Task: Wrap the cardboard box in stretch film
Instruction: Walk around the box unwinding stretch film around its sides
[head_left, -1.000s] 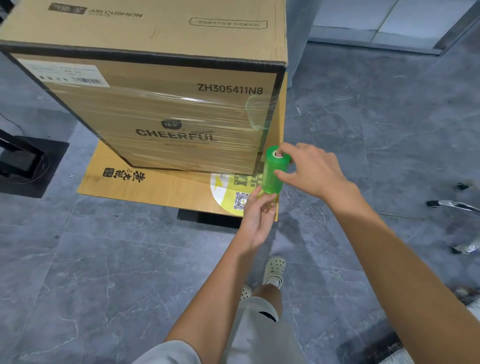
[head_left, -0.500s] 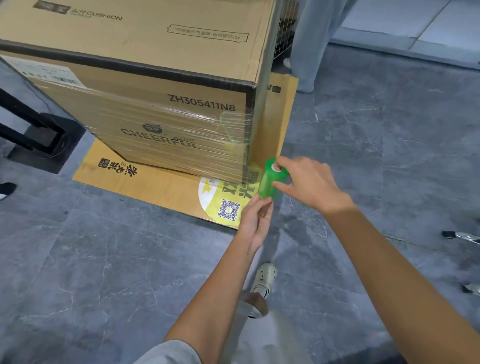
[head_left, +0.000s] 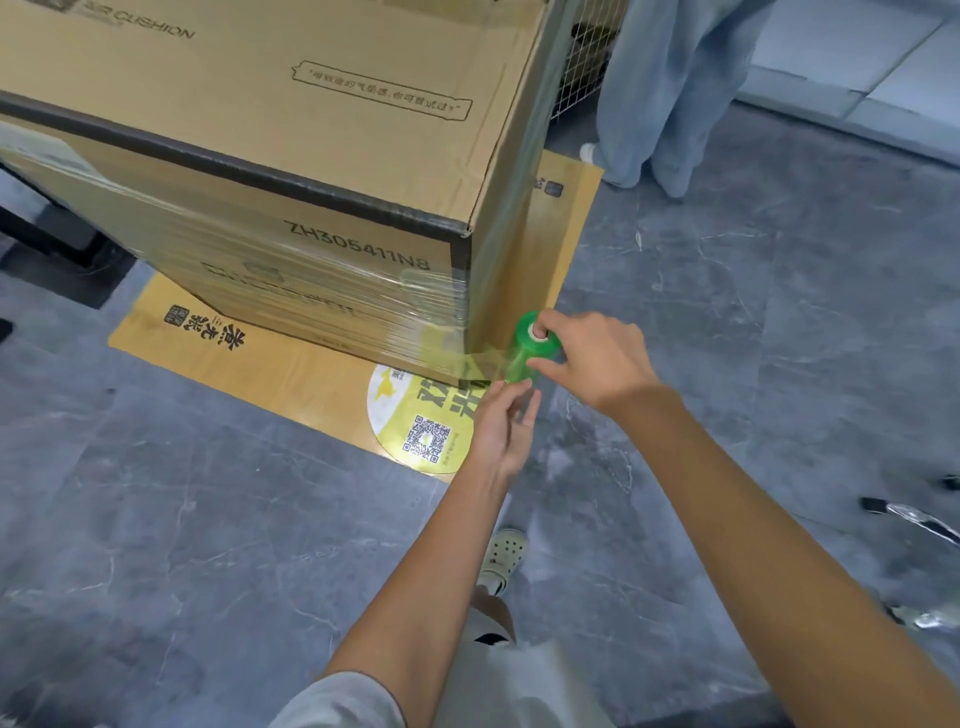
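A large brown cardboard box printed ZH305411N8 stands on a flat yellow-brown cardboard sheet. Clear stretch film covers the lower part of its near face. A green roll of stretch film stands upright at the box's near right corner, with film stretched from it to the box. My right hand grips the roll's top end, a finger in its core. My left hand holds the bottom end from below, fingers slightly apart.
Another person's light blue trouser legs stand beyond the box's right side, next to a wire mesh cage. A black stand base lies at the left. Chair legs reach in at the right. The floor is grey marble tile.
I have stepped right around the box's corner. The roll has moved with both hands from the front face to the right corner and sits lower, drawing film along.
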